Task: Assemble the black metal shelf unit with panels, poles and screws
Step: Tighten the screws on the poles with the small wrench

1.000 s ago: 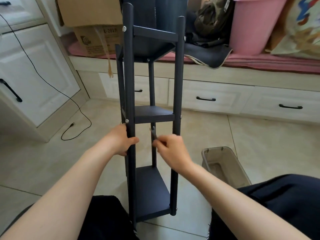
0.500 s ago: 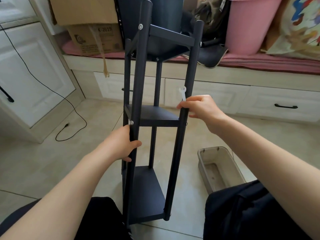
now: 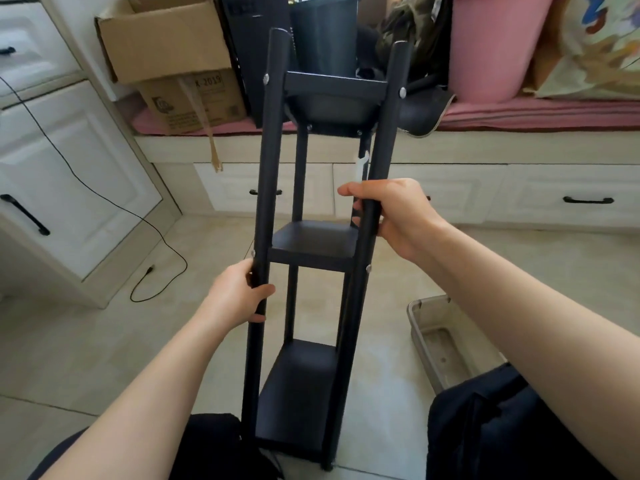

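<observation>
The black metal shelf unit (image 3: 313, 245) stands upright on the tiled floor between my knees, with three panels fixed between its poles by silver screws. My left hand (image 3: 239, 294) grips the near left pole just below the middle panel. My right hand (image 3: 391, 216) grips the near right pole above the middle panel. A small white wrench (image 3: 361, 168) sticks up from the fingers of that right hand, beside the pole.
A grey plastic tray (image 3: 441, 337) lies on the floor at the right. White drawers and a bench with pink cushion run behind. On the bench sit cardboard boxes (image 3: 173, 64), a pink bucket (image 3: 495, 46) and a dark bin. A black cable (image 3: 104, 199) trails across the floor at left.
My right hand rose from between the poles below the middle panel and took hold of the right pole above it, carrying the wrench. The shelf turned slightly. My left hand kept its grip.
</observation>
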Available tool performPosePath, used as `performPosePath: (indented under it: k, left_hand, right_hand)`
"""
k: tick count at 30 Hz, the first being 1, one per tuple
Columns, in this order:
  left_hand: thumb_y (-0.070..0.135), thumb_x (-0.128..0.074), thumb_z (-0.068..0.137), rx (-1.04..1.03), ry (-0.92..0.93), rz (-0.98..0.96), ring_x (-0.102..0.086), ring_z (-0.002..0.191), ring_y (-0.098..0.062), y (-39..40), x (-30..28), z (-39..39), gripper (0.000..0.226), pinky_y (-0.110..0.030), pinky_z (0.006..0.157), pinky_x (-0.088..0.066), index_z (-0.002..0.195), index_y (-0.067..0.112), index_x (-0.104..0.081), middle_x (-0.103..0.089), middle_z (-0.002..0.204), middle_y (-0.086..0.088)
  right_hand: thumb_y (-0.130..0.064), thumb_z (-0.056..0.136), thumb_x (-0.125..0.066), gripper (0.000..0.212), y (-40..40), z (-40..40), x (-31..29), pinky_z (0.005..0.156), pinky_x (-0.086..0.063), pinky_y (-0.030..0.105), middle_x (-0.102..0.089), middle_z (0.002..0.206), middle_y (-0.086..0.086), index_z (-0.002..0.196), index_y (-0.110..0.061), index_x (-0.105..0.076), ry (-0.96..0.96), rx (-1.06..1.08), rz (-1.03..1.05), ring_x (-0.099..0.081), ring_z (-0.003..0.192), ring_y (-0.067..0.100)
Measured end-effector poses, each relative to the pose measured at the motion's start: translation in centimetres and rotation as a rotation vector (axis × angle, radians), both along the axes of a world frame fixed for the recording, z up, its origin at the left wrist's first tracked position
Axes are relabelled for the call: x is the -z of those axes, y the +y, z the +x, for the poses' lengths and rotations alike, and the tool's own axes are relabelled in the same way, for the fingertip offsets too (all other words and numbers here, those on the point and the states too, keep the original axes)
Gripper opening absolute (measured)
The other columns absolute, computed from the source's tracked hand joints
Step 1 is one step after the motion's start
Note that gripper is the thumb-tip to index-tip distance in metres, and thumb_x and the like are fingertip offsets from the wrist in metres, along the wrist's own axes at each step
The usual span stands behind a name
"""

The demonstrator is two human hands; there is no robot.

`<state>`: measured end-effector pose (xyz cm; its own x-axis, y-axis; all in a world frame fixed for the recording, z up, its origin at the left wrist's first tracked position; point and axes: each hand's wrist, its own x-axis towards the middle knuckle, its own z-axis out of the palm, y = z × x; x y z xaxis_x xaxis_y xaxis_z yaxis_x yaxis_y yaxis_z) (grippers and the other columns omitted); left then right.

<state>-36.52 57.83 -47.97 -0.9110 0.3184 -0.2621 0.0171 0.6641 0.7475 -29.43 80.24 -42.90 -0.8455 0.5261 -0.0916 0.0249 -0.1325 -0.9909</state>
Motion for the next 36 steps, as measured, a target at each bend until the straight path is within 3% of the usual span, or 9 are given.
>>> performPosePath:
  k: [5, 12, 15, 18, 21, 25, 28, 31, 36]
  left_hand:
    - [0.008, -0.069, 0.093, -0.020, -0.042, 0.060, -0.065, 0.102, -0.032, 0.5, 1.3, 0.5, 0.030, -0.048, 0.072, -0.063, 0.120, 0.013, -0.058, -0.064, 0.113, -0.009]
    - [0.009, -0.061, 0.098, -0.091, 0.104, 0.087, -0.065, 0.099, -0.035, 1.4, 1.9, 0.5, 0.023, -0.050, 0.078, -0.061, 0.120, 0.009, -0.056, -0.064, 0.112, -0.015]
    - [0.019, -0.056, 0.100, -0.054, 0.189, -0.073, -0.057, 0.117, -0.036, 1.7, 1.9, 0.6, 0.046, -0.040, 0.093, -0.048, 0.143, 0.010, -0.041, -0.058, 0.131, -0.014]
    - [0.015, -0.062, 0.095, 0.020, 0.212, -0.136, -0.033, 0.144, -0.031, 1.8, 1.7, 1.9, 0.079, -0.041, 0.112, -0.036, 0.158, 0.009, -0.014, -0.029, 0.159, -0.013]
    - [0.024, -0.070, 0.091, 0.105, 0.159, -0.185, -0.026, 0.149, -0.026, 1.8, 1.7, 3.8, 0.092, -0.037, 0.114, -0.031, 0.160, 0.015, -0.011, -0.013, 0.166, -0.005]
    - [0.036, -0.076, 0.087, 0.350, -0.082, -0.196, -0.048, 0.136, -0.020, 1.8, 1.7, 4.6, 0.073, -0.034, 0.109, -0.041, 0.149, 0.025, -0.039, -0.039, 0.154, 0.006]
    - [0.028, -0.075, 0.088, 0.422, -0.112, -0.099, -0.064, 0.111, -0.013, 2.3, 2.1, 5.4, 0.038, -0.037, 0.100, -0.053, 0.122, 0.022, -0.058, -0.065, 0.123, 0.005]
    - [0.019, -0.072, 0.090, 0.389, -0.055, -0.063, -0.066, 0.098, -0.012, 2.4, 2.4, 5.3, 0.018, -0.036, 0.092, -0.058, 0.106, 0.019, -0.061, -0.069, 0.104, 0.003]
    - [0.019, -0.070, 0.092, 0.392, -0.037, -0.058, -0.065, 0.099, -0.014, 2.2, 2.3, 5.0, 0.018, -0.035, 0.090, -0.059, 0.105, 0.024, -0.058, -0.067, 0.105, 0.003]
  right_hand:
    - [-0.020, 0.086, -0.073, 0.013, -0.8, 0.6, -1.0, 0.074, -0.049, 0.030, -0.056, 0.081, 0.007, 0.091, -0.009, -0.079, 0.101, -0.014, 0.020, -0.051, 0.078, 0.015]
    - [-0.017, 0.088, -0.071, 0.011, -2.2, 0.8, -1.2, 0.094, -0.048, 0.033, -0.059, 0.074, -0.009, 0.092, -0.012, -0.079, 0.154, -0.031, 0.034, -0.054, 0.092, 0.021]
    - [-0.016, 0.088, -0.072, 0.008, -3.0, 0.5, -1.1, 0.102, -0.045, 0.037, -0.070, 0.082, -0.012, 0.090, -0.015, -0.079, 0.173, -0.059, 0.065, -0.058, 0.111, 0.022]
    - [-0.017, 0.087, -0.073, 0.009, -3.8, 0.0, -0.9, 0.115, -0.033, 0.046, -0.072, 0.082, -0.021, 0.084, -0.021, -0.080, 0.185, -0.093, 0.112, -0.046, 0.133, 0.026]
    - [-0.019, 0.087, -0.073, 0.009, -4.3, -0.4, -0.7, 0.117, -0.029, 0.049, -0.072, 0.095, -0.017, 0.084, -0.022, -0.080, 0.196, -0.114, 0.119, -0.040, 0.137, 0.021]
    - [-0.021, 0.090, -0.071, 0.009, -4.8, -0.7, -0.6, 0.115, -0.032, 0.050, -0.073, 0.102, -0.011, 0.091, -0.020, -0.080, 0.193, -0.133, 0.143, -0.044, 0.134, 0.019]
    - [-0.020, 0.092, -0.068, 0.014, -5.0, -0.7, -0.5, 0.110, -0.043, 0.044, -0.074, 0.105, -0.008, 0.099, -0.013, -0.078, 0.198, -0.177, 0.155, -0.059, 0.118, 0.009]
    - [-0.019, 0.093, -0.067, 0.017, -5.0, -0.5, -0.6, 0.103, -0.048, 0.036, -0.074, 0.111, -0.003, 0.104, -0.010, -0.077, 0.201, -0.197, 0.161, -0.061, 0.112, 0.007]
    - [-0.023, 0.092, -0.068, 0.012, -4.5, 0.2, -0.4, 0.113, -0.038, 0.041, -0.071, 0.114, -0.006, 0.095, -0.022, -0.079, 0.138, -0.224, 0.228, -0.056, 0.121, 0.013]
